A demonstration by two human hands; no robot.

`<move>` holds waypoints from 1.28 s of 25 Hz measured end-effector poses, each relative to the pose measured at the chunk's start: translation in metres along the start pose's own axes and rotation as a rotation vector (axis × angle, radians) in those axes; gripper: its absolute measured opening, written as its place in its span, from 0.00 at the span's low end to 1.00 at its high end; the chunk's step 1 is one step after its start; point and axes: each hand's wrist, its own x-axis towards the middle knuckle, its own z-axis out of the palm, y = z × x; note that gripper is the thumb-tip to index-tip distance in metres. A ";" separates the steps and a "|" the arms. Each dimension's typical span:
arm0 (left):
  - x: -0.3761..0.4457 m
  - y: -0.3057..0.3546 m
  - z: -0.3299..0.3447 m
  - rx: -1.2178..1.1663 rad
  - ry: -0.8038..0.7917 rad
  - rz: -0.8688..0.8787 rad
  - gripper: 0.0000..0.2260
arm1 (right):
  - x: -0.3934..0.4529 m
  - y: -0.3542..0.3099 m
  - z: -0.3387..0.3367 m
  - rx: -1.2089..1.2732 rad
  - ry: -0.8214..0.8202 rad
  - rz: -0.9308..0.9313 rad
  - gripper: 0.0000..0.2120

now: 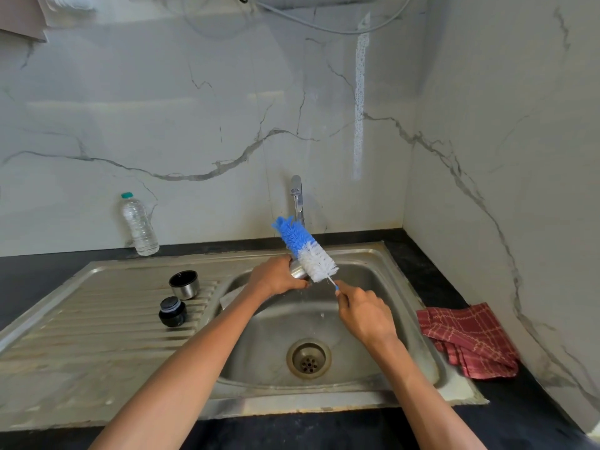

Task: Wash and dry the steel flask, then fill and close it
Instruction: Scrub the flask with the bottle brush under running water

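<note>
Risk, flask: I am holding the steel flask (298, 270) over the sink (383, 254) with only a small part of it showing past my palm; wet steel could be slipping down into the basin if my grip is loosening.
Risk, brush: I am pinching the bottle brush (308, 251) far down its thin handle, so the bristle head is standing well out from my fingers; it could be flicking water about or missing the flask mouth as I am bringing it in.
Risk, loose parts: the steel cup (183, 284) and the black stopper (172, 311) are sitting on the ribbed drainboard (97, 319), apart from each other; a swinging forearm could be knocking either one toward the basin.
Left hand (276, 277): fingers curled and wrapping the flask body; thumb side facing me; I cannot tell which way the flask mouth is pointing.
Right hand (363, 311): fingers clenched round the brush handle; bristles lying just beside the flask, blue end toward the tap (297, 199).
Flask position: above the basin's far edge, just below the tap; whether water is running I cannot tell.
Drying: the red checked cloth (467, 341) is lying on the counter right of the sink, untouched.
Filling: the plastic water bottle (139, 224) is standing capped against the wall.
</note>
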 end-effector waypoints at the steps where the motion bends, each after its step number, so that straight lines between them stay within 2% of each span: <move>1: 0.001 -0.002 0.000 -0.021 -0.001 -0.008 0.32 | -0.003 0.003 -0.001 0.015 -0.001 0.011 0.17; 4: 0.005 -0.015 -0.009 -0.300 -0.009 -0.105 0.33 | -0.014 0.015 -0.004 0.077 -0.012 0.037 0.15; 5: 0.006 -0.020 -0.013 -0.428 -0.010 -0.141 0.30 | -0.014 0.016 -0.006 0.136 -0.028 0.052 0.15; 7: 0.008 -0.027 -0.017 -0.659 -0.012 -0.182 0.20 | -0.011 0.019 -0.007 0.417 -0.085 0.123 0.14; 9: 0.007 -0.030 -0.018 -0.734 0.003 -0.182 0.17 | -0.006 0.020 -0.009 0.755 -0.160 0.269 0.13; 12: 0.005 -0.030 -0.011 -0.704 0.086 -0.214 0.20 | -0.009 0.017 -0.019 0.951 -0.305 0.416 0.12; 17: 0.010 -0.024 0.001 -0.619 0.188 -0.236 0.23 | -0.009 0.013 -0.020 1.051 -0.422 0.465 0.15; 21: 0.006 -0.013 0.008 -0.523 0.097 -0.114 0.24 | -0.005 0.012 -0.017 1.081 -0.469 0.484 0.15; 26: -0.006 -0.005 0.002 -0.509 -0.016 0.030 0.18 | 0.005 0.009 -0.007 1.066 -0.439 0.481 0.14; 29: -0.007 -0.012 -0.005 -0.540 0.003 0.018 0.17 | 0.002 0.011 -0.008 1.088 -0.476 0.459 0.14; 32: -0.010 -0.017 -0.010 -0.517 -0.018 0.016 0.21 | -0.003 0.015 -0.011 1.067 -0.446 0.445 0.14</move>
